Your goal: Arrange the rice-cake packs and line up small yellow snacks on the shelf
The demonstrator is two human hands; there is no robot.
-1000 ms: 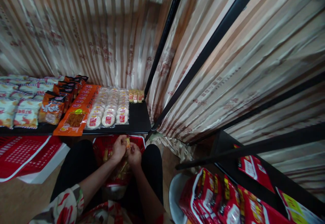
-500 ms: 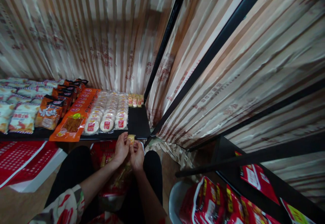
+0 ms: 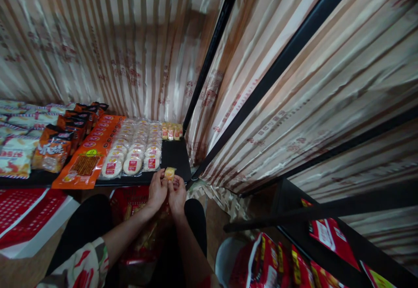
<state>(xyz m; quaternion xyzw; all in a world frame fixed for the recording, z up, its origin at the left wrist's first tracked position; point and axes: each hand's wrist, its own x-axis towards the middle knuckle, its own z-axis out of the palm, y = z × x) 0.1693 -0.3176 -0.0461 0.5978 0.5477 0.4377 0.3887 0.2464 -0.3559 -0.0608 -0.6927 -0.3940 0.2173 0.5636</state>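
Note:
My left hand (image 3: 157, 190) and my right hand (image 3: 177, 194) are pressed together, both pinching several small yellow snack packets (image 3: 169, 173) held upright. They hover at the front edge of a black shelf (image 3: 174, 157), over its bare right end. A row of the same yellow packets (image 3: 171, 131) stands at the back of that shelf. Under my hands, between my knees, a red basket (image 3: 133, 201) holds more packets.
The shelf carries round white rice-cracker packs (image 3: 133, 149), orange snack bags (image 3: 86, 157) and other bags to the left. Black rack posts (image 3: 209, 61) rise beside striped curtains. Red packages (image 3: 284, 257) sit low on the right; a red tray (image 3: 22, 214) lies at left.
Both hands have risen together from the red basket up to the shelf's front edge, carrying the yellow packets.

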